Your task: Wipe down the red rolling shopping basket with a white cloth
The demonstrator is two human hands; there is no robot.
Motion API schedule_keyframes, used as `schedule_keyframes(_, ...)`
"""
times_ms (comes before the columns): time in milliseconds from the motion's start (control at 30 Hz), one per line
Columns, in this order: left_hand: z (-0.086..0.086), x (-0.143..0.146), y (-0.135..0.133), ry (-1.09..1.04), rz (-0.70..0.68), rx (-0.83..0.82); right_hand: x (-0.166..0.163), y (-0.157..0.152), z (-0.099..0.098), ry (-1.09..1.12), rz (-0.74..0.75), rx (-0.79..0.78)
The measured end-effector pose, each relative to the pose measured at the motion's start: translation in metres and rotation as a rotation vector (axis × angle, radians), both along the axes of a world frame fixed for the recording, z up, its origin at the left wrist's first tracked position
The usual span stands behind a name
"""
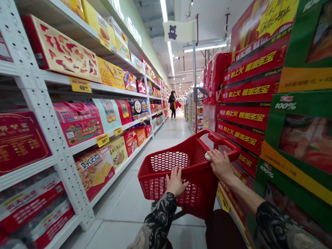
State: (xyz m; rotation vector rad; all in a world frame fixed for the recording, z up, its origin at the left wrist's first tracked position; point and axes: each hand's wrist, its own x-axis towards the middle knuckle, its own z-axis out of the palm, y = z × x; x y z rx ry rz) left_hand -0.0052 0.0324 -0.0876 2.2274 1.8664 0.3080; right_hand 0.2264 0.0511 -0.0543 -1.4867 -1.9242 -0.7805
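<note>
Swirl-patterned sleeves reach toward a holed red plastic basket above smooth tiles: left hand at its rim, fingers spread; right hand there too, small white lump at fingertips, grip unclear.

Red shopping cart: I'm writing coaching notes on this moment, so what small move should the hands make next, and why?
I'd probably nudge the left end of the red shopping cart forward with the left hand, already at its near side, while the right hand steadies the other end: the cart sits crosswise, its handle near the red cartons.
</note>
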Motion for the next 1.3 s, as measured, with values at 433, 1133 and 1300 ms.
schedule_keyframes(433, 0.0, -0.002, -0.002, 0.022, 0.065, 0.028, -0.014, 0.0, -0.01, 0.007, 0.137, -0.027)
schedule_keyframes(1133, -0.003, -0.023, 0.0, 0.007, 0.142, -0.004, 0.008, 0.007, 0.007, -0.013, -0.007, -0.017)
schedule_keyframes(1300, -0.005, -0.022, 0.002, -0.006, 0.124, -0.023, 0.022, 0.01, 0.008, 0.01, -0.085, 0.06)
